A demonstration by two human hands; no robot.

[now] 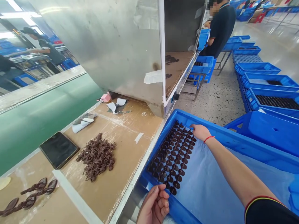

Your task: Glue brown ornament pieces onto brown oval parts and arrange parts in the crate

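Observation:
My right hand [201, 133], with a red string on the wrist, reaches over the blue tray [254, 161]. Its fingers are pinched together at the far end of the rightmost row of dark brown pieces with oval ends [174, 155]; what they hold, if anything, is hidden. By the near end of the rows, at the tray's corner, is my left hand [154, 203], palm partly showing and fingers curled closed. Whether anything small is in it I cannot make out. The rows lie side by side on a pale blue sheet [203, 183] lining the tray.
Left of the tray, a brown-covered bench [126, 140] bears a pile of twisted brown strips [99, 155], a black phone-like slab [59, 150] and glossy twisted pieces [30, 199]. A metal housing [121, 46] rises behind. Blue trays [273, 84] line the floor at right; a co-worker [221, 28] sits beyond.

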